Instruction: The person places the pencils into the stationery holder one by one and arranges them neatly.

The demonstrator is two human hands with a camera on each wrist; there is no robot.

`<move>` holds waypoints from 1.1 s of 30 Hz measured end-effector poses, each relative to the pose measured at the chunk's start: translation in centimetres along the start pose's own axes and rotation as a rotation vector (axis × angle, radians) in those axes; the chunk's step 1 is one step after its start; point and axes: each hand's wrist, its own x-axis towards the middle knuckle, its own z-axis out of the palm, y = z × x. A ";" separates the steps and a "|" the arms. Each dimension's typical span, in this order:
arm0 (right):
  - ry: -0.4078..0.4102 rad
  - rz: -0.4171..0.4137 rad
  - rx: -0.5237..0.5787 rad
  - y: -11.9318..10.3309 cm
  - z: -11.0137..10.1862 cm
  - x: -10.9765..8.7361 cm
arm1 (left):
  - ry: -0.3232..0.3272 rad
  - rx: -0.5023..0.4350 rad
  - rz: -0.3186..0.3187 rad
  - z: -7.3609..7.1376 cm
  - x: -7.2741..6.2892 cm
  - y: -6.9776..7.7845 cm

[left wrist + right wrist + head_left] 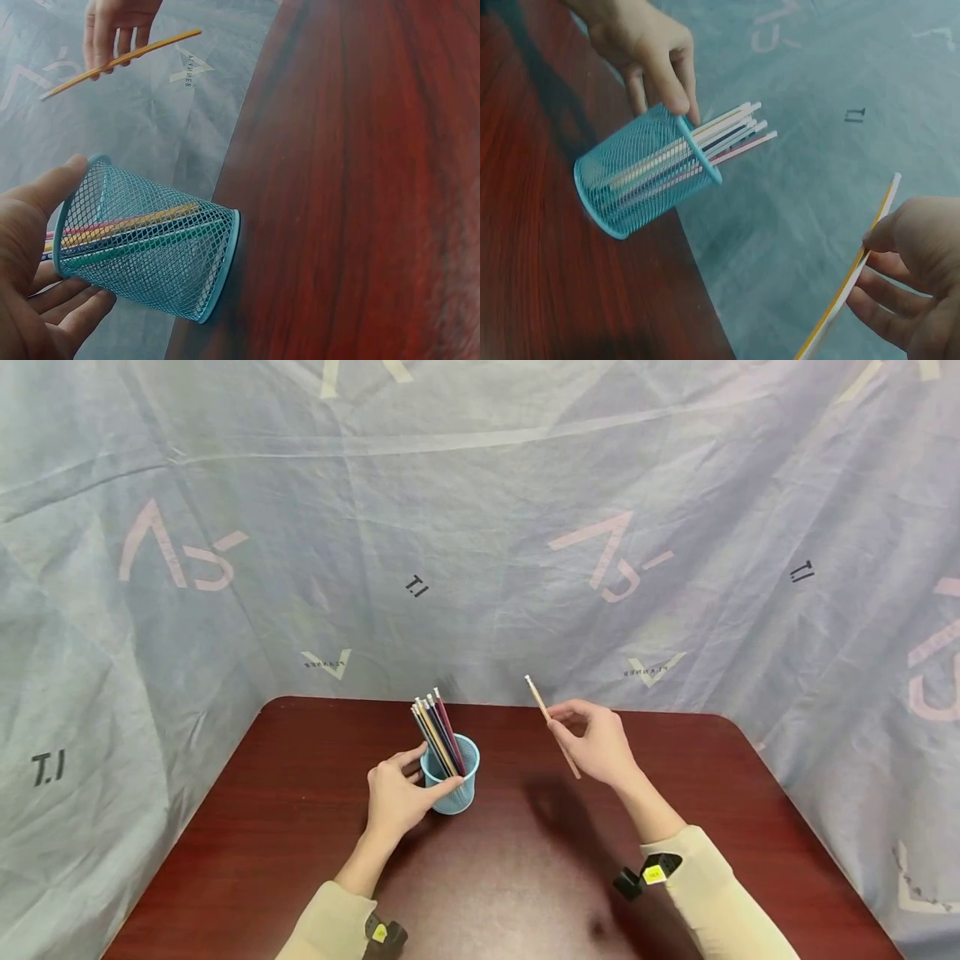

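A light-blue mesh pencil cup (459, 795) stands upright on the table, with several pencils (435, 732) leaning to the left inside it. My left hand (395, 800) holds the cup near its rim, thumb on the near side and fingers round the far left. To the right of the cup, my right hand (597, 745) is raised above the table and pinches a yellow pencil (537, 697) between thumb and fingers. That pencil slants, its white-tipped end up and to the left, apart from the cup. Yellow, green and red pencils (142, 221) show through the mesh in the left wrist view.
The dark red wooden table (495, 893) spreads under both hands. A grey printed cloth (480, 527) hangs behind it and along both sides. Black devices with yellow labels, such as the right wrist device (654, 870), are worn at both cuffs.
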 end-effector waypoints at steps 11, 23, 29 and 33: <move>0.063 -0.065 0.373 -3.2 2.1 1.8 | 0.009 -0.016 0.000 0.0 0.1 0.1; 0.049 -0.132 0.563 -6.5 4.5 3.1 | 0.014 0.024 0.006 0.2 0.1 0.1; -0.004 -0.151 0.515 -6.9 6.2 3.1 | 0.016 0.021 0.004 0.4 -0.1 0.1; -0.047 -0.155 0.430 -6.6 7.6 2.7 | 0.017 0.023 0.007 0.4 -0.4 0.1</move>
